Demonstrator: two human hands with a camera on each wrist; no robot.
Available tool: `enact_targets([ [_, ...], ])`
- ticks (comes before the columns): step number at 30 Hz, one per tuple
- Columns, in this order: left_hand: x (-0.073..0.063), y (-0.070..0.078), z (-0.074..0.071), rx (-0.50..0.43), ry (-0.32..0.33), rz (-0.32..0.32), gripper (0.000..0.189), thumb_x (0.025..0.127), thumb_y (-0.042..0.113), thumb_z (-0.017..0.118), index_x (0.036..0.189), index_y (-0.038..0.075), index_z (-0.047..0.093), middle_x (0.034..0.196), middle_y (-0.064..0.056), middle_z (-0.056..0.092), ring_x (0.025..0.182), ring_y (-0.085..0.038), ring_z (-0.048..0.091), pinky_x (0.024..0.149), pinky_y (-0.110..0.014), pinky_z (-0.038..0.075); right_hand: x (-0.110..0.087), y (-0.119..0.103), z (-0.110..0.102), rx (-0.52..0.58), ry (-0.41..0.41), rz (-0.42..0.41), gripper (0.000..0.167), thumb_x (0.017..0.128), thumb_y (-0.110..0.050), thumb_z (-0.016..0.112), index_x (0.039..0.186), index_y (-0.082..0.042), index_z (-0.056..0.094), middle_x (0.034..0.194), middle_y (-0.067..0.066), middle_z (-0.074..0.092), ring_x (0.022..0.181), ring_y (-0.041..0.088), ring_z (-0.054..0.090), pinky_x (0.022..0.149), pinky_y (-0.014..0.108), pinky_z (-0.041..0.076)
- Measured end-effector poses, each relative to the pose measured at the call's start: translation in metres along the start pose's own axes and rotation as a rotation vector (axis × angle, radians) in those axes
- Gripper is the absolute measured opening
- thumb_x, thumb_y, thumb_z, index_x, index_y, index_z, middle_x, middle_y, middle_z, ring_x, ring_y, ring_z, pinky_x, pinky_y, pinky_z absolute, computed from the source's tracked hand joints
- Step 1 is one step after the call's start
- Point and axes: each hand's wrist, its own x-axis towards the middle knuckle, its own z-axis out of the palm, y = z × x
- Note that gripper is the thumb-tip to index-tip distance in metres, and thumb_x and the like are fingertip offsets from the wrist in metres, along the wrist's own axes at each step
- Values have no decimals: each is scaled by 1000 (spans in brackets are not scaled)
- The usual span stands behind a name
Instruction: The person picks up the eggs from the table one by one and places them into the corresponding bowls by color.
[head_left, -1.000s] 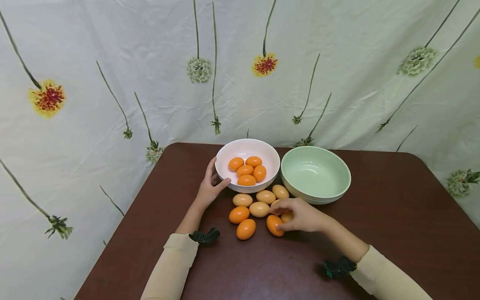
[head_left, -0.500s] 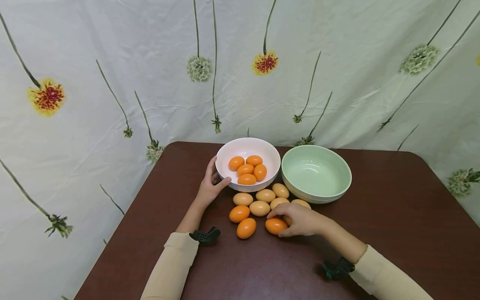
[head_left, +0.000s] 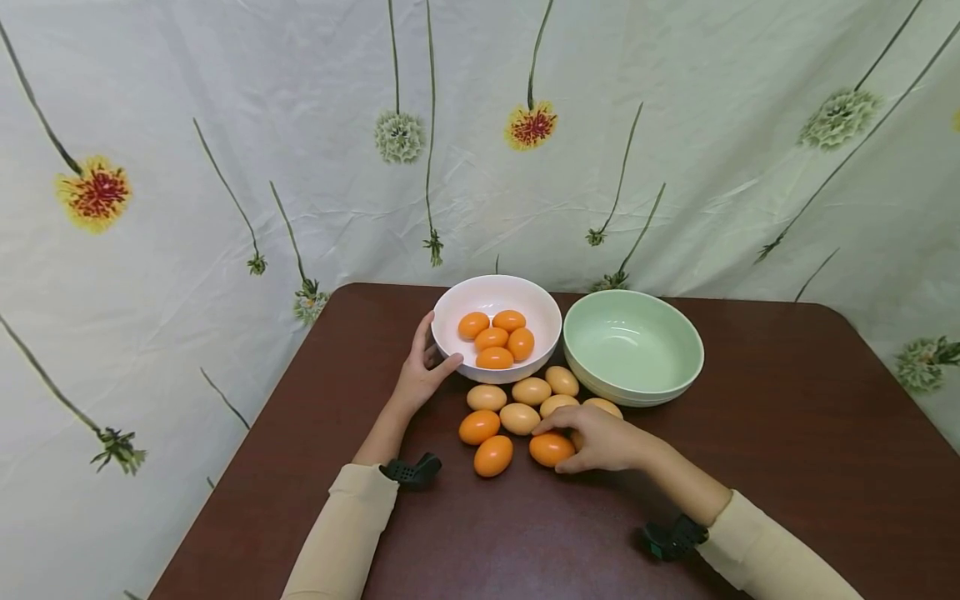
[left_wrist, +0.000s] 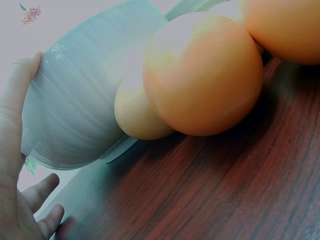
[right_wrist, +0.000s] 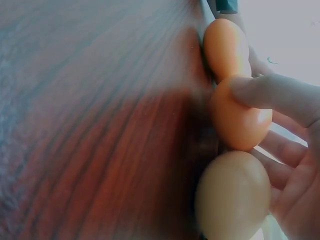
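My left hand [head_left: 420,379] holds the white bowl [head_left: 491,293] at its left front, thumb at the rim; several orange eggs [head_left: 491,338] lie inside. In the left wrist view the bowl's ribbed outer wall [left_wrist: 85,90] rises beside the thumb. Over the near edge of the egg group, my right hand [head_left: 607,437] pinches an orange egg [head_left: 551,449] between thumb and fingers. The right wrist view shows the thumb [right_wrist: 275,95] across this egg, with a light brown egg [right_wrist: 232,197] close by. Part of the group is hidden under the right hand.
A green bowl [head_left: 633,333] with nothing in it stands right of the white one. In front of both bowls, several light brown eggs [head_left: 520,418] lie close together on the dark wooden table [head_left: 787,400]. Two more orange eggs [head_left: 492,456] sit at their left. Behind hangs a flowered cloth [head_left: 480,183].
The right hand's fingers have closed in on the orange egg, which has turned from slanting to nearly sideways. The left hand stays at the white bowl.
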Motion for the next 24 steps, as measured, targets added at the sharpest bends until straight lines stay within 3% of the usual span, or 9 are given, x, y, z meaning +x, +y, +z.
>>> enact_targets([
  [3, -6, 14, 0, 4, -8, 3, 86, 93, 14, 65, 156, 8, 9, 160, -18, 14, 138, -43, 33, 108, -55, 31, 0, 0, -3, 20, 24, -4, 45, 77, -15, 81, 120, -10, 68, 115, -3, 64, 105, 11, 56, 91, 31, 46],
  [7, 1, -5, -1, 0, 2, 0, 87, 92, 20, 67, 158, 18, 9, 161, -11, 14, 139, -39, 33, 109, -54, 31, 0, 0, -6, 46, 52, -23, 44, 78, -16, 81, 119, -13, 68, 116, -3, 65, 104, 11, 57, 88, 31, 49],
  [10, 2, -9, -1, -7, 0, 0, 86, 92, 19, 67, 157, 19, 10, 161, -11, 15, 138, -39, 34, 109, -54, 31, 1, -1, -9, 97, 57, -12, 43, 78, -15, 82, 119, -12, 68, 117, -2, 65, 104, 13, 58, 87, 33, 51],
  [14, -5, 10, -2, -1, -15, 7, 85, 93, 14, 65, 157, 10, 9, 160, -18, 15, 137, -42, 34, 108, -56, 31, 2, -3, -12, 141, 67, 15, 44, 78, -13, 82, 119, -10, 68, 118, 0, 65, 103, 14, 59, 88, 34, 52],
  [24, -6, 12, -1, 9, -13, 2, 84, 93, 15, 65, 157, 12, 10, 160, -16, 15, 137, -41, 34, 109, -56, 30, 7, -2, -24, 162, 122, -4, 47, 78, -15, 83, 121, -4, 66, 111, 3, 65, 97, 16, 60, 86, 42, 52],
])
